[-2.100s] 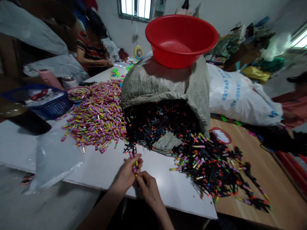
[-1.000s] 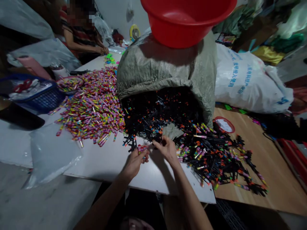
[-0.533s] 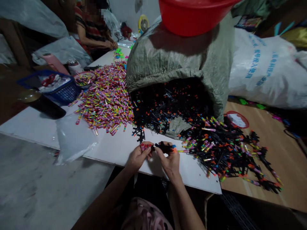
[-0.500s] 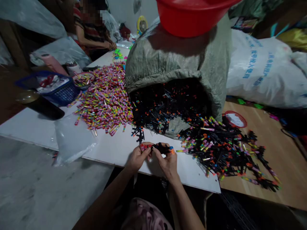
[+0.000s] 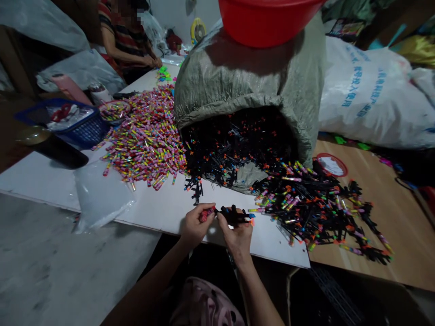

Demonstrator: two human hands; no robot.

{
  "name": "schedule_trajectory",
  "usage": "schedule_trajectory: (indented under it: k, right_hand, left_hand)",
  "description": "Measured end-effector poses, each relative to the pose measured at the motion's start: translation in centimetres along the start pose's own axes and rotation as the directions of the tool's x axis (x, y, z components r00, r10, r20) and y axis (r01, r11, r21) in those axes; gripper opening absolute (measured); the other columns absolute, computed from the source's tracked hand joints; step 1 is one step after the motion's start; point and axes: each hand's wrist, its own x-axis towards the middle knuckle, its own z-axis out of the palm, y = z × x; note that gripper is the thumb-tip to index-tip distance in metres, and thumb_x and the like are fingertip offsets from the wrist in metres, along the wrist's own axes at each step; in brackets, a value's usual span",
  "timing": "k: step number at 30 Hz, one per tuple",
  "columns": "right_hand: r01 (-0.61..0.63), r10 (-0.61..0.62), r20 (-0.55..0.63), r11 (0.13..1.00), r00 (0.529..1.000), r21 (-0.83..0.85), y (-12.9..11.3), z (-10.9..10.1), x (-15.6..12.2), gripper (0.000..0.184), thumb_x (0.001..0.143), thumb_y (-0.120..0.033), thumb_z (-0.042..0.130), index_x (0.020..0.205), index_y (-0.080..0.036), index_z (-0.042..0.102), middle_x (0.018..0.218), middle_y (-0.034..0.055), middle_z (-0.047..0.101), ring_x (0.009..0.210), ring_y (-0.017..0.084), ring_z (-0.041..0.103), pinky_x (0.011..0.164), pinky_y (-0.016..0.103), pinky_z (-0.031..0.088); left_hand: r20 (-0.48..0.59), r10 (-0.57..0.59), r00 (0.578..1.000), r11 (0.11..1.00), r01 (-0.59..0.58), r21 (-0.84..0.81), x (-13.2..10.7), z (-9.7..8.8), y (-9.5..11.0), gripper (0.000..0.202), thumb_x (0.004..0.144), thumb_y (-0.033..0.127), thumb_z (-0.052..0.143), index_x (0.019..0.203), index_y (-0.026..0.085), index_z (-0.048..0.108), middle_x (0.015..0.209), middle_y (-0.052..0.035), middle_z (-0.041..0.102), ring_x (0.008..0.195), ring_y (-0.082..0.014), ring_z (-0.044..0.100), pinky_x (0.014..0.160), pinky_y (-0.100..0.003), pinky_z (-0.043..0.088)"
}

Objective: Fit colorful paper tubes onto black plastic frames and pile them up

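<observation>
White tabletop stands over grey floor, hands gripping pink pieces and toy gun.

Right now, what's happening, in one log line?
left hand: holds pink tubes; right hand: holds black toy gun; gray sack: open; red basin: on sack

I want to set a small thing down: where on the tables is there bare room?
White table: between the plastic bag, the tubes and the left hand; a smaller patch between the right hand and the mixed heap. Wooden table: right of that heap. Crowded: the tubes, that heap and the mouth of the sack.
</observation>
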Motion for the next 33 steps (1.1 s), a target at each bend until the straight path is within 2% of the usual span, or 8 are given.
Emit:
schedule_trajectory:
  k: [7, 11, 17, 20, 23, 28, 31, 33]
  right_hand:
    - [-0.245, 0.246, 0.006, 0.962, 0.969, 0.121, -0.1, -0.4, -0.1, 0.023, 0.063, -0.040, 0.066, 0.061, -0.018, 0.061, 0.049, 0.0003, 0.062, 0.043, 0.014, 0.057, 0.042, 0.024, 0.047]
    - [-0.327, 0.330, 0.011, 0.928, 0.944, 0.177, 1.4, 0.1, -0.6, 0.026, 0.060, -0.042, 0.068, 0.062, -0.018, 0.058, 0.048, -0.0011, 0.060, 0.042, 0.014, 0.055, 0.042, 0.024, 0.046]
    - [-0.395, 0.383, 0.096, 0.900, 0.919, 0.186, 2.4, -0.5, 1.3, 0.031, 0.053, -0.044, 0.072, 0.059, -0.017, 0.058, 0.046, -0.0014, 0.059, 0.040, 0.013, 0.053, 0.042, 0.025, 0.044]
    - [-0.220, 0.248, -0.089, 0.945, 0.965, 0.242, 1.7, -3.5, 4.8, 0.032, 0.057, -0.046, 0.071, 0.062, -0.017, 0.059, 0.052, 0.0003, 0.061, 0.046, 0.013, 0.055, 0.046, 0.024, 0.044]
    - [-0.031, 0.082, -0.201, 0.969, 0.976, 0.244, 1.3, -4.4, 7.5, 0.037, 0.063, -0.046, 0.067, 0.086, -0.017, 0.062, 0.071, 0.0031, 0.067, 0.059, 0.014, 0.060, 0.051, 0.025, 0.046]
    - [0.100, -0.002, 0.299, 0.945, 0.954, -0.311, 1.7, 4.0, 6.1, 0.045, 0.071, -0.033, 0.061, 0.113, -0.017, 0.058, 0.098, 0.0108, 0.065, 0.083, 0.023, 0.062, 0.070, 0.035, 0.050]
    - [0.235, 0.035, 0.400, 0.761, 0.916, -0.604, 2.0, 8.1, 4.3, 0.055, 0.076, -0.018, 0.054, 0.130, -0.015, 0.046, 0.119, 0.0159, 0.056, 0.105, 0.028, 0.055, 0.079, 0.037, 0.047]
    - [0.259, 0.081, 0.419, 0.676, 0.904, -0.690, 2.3, 8.0, 3.8, 0.054, 0.080, -0.010, 0.045, 0.133, -0.013, 0.042, 0.117, 0.0174, 0.056, 0.103, 0.028, 0.057, 0.078, 0.035, 0.046]
  left_hand:
    - [0.098, 0.403, 0.910, 0.826, -0.407, 0.389, -1.2, 0.0, -1.3, 0.027, 0.079, 0.014, 0.048, 0.098, 0.015, 0.067, 0.086, -0.0082, 0.072, 0.079, -0.0170, 0.066, 0.071, -0.025, 0.053]
    - [0.209, 0.427, 0.880, 0.737, -0.472, 0.483, -2.7, 0.5, -3.1, 0.044, 0.071, 0.005, 0.043, 0.107, 0.013, 0.064, 0.092, -0.0111, 0.071, 0.082, -0.0209, 0.066, 0.072, -0.030, 0.055]
    - [0.135, 0.122, 0.983, 0.953, -0.154, 0.262, -2.9, 0.9, -3.5, 0.032, 0.080, 0.017, 0.047, 0.106, 0.018, 0.065, 0.092, -0.0070, 0.072, 0.081, -0.0168, 0.066, 0.075, -0.027, 0.054]
    - [0.109, -0.018, 0.994, 0.987, 0.000, 0.162, -0.3, -2.1, -2.8, 0.031, 0.084, 0.031, 0.050, 0.109, 0.021, 0.064, 0.095, -0.0057, 0.072, 0.084, -0.0158, 0.066, 0.080, -0.026, 0.052]
    - [-0.109, -0.150, 0.983, 0.950, 0.173, 0.261, 3.8, -6.2, -2.4, 0.034, 0.086, 0.035, 0.046, 0.110, 0.018, 0.063, 0.088, -0.0059, 0.072, 0.079, -0.0169, 0.066, 0.076, -0.029, 0.051]
    - [-0.286, -0.165, 0.944, 0.731, 0.312, 0.607, 10.6, -8.6, -2.7, 0.029, 0.082, 0.020, 0.052, 0.109, 0.015, 0.062, 0.110, -0.0129, 0.064, 0.102, -0.0253, 0.060, 0.089, -0.037, 0.044]
    - [-0.258, -0.222, 0.940, 0.707, 0.337, 0.622, 12.2, -7.9, -3.0, 0.032, 0.076, 0.009, 0.055, 0.108, 0.014, 0.061, 0.114, -0.0159, 0.061, 0.107, -0.0279, 0.058, 0.091, -0.040, 0.042]
    - [-0.243, -0.226, 0.943, 0.742, 0.329, 0.585, 11.7, -7.7, -3.3, 0.032, 0.075, 0.007, 0.056, 0.106, 0.013, 0.061, 0.108, -0.0150, 0.062, 0.105, -0.0265, 0.058, 0.090, -0.039, 0.043]
